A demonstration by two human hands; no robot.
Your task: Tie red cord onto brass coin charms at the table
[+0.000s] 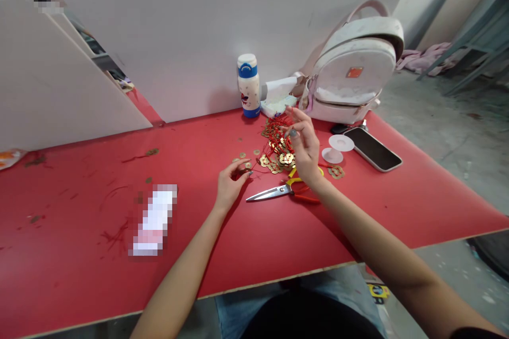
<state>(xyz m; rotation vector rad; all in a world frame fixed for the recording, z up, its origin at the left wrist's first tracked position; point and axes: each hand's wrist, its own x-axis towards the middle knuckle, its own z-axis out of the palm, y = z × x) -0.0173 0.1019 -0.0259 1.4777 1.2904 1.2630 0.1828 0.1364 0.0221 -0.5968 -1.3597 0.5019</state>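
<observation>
My left hand (230,185) is low over the red table, thumb and fingers closed round a bit of red cord (256,171) that comes out toward the pile. Whether a coin is also in that grip is hidden. Raised to the right, my right hand (305,148) has its fingers bent and drawn together near the thumb; what they pinch is too small to make out. Behind and between the hands lies a heap of gold-coloured coins (274,161) with tangled red cords (274,122). Scissors (268,194) with yellow handles lie below my right hand, beside a red-handled tool (306,199).
A blue-and-white bottle (248,87), a tissue pack (278,106) and a white backpack (353,71) stand along the back panel. At right are a phone (374,149) and a white spool (341,143). A blurred-out rectangular item (155,220) and cord scraps (115,235) lie at left.
</observation>
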